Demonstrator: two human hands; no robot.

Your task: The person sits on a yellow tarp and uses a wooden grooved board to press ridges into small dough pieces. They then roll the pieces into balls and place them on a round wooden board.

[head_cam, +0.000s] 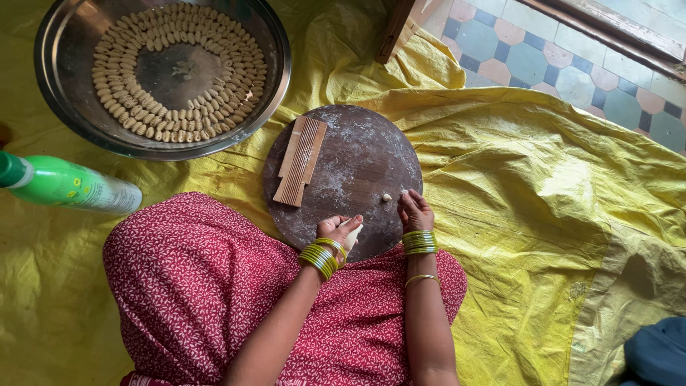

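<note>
Head view shows the left hand (336,230) closed on a dough lump (353,232) over the round board (364,154) while the right hand (414,209) pinches beside a tiny dough piece (386,196), which probably needs rolling on the ridged paddle (300,160).

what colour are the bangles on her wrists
Green and yellow bangles, seen in the head view.

1 round board (357,164), 1 ridged paddle (300,160), 1 steel tray (57,86), 1 green bottle (68,184), 2 hands (341,230).
</note>
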